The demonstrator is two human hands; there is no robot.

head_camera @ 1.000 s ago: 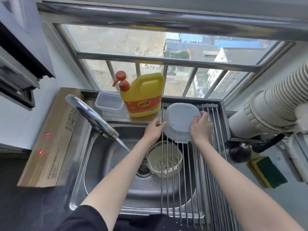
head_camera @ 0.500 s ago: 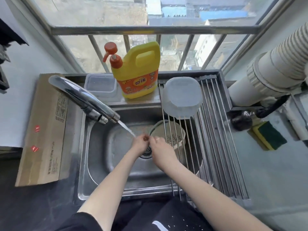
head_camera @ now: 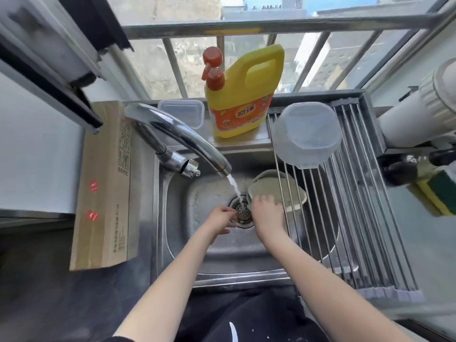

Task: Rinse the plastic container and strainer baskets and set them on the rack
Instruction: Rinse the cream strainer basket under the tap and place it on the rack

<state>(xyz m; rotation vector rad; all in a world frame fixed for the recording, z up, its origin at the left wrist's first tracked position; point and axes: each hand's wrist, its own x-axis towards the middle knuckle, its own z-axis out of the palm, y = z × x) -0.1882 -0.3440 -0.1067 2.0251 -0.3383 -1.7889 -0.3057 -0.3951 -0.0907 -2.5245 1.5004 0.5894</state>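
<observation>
Kitchen sink (head_camera: 172, 243) under window, tap running: plastic container (head_camera: 306, 134) now upturned on rack (head_camera: 357, 218); hands drop to basin, right hand (head_camera: 266, 211) grips strainer basket (head_camera: 291, 191), left hand (head_camera: 220, 218) loosely curled, empty, by drain. Basket next.

Glossy steel sink (head_camera: 172, 243) (frosted plastic container (head_camera: 306, 134))

A dark worktop (head_camera: 49, 287) surrounds a stainless steel sink (head_camera: 172, 243). A flat brown cardboard box (head_camera: 103, 188) lies on it left of the basin. On the back ledge stand a yellow detergent jug with an orange pump (head_camera: 243, 95) and a small clear lidded box (head_camera: 181, 112). A steel-rod roll-up rack (head_camera: 357, 206) spans the sink's right side, carrying an upturned translucent plastic container (head_camera: 306, 134). A yellow-green sponge (head_camera: 436, 193) lies at far right.
</observation>
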